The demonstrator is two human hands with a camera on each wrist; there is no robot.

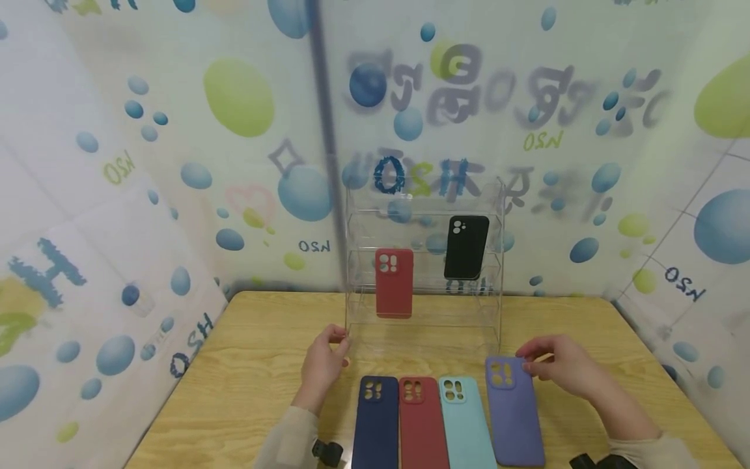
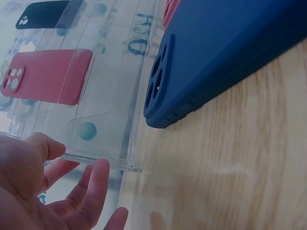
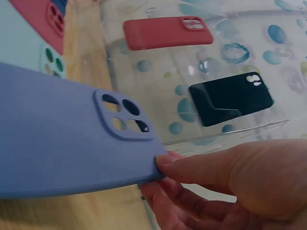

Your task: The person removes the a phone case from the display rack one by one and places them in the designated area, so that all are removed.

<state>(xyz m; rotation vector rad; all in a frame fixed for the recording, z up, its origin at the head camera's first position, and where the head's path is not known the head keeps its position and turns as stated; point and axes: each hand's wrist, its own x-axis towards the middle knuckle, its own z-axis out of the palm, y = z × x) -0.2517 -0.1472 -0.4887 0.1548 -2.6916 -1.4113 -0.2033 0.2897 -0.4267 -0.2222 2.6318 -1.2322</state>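
- The clear rack [image 1: 451,324] stands on the wooden table [image 1: 234,391], in front of a patterned wall [image 1: 263,163].
- The purple case [image 1: 515,417] is in front of the rack, towards its right end; whether its lower end touches the table, I cannot tell.
- The right hand [image 1: 562,365], near the rack's lower right corner, pinches the purple case's top right corner between thumb and fingers.
- The left hand [image 1: 325,358] is at the rack's lower left edge, thumb on one side and fingers on the other, lightly holding that edge.
- The upright red case [image 1: 394,293] leans on a middle tier of the rack, left of centre.
- The black case [image 1: 467,254] leans on a higher tier, towards the rack's right side.
- In front of the rack, left to right, lie the navy case [image 1: 376,430], the flat red case [image 1: 424,430] and the light-blue case [image 1: 467,423].
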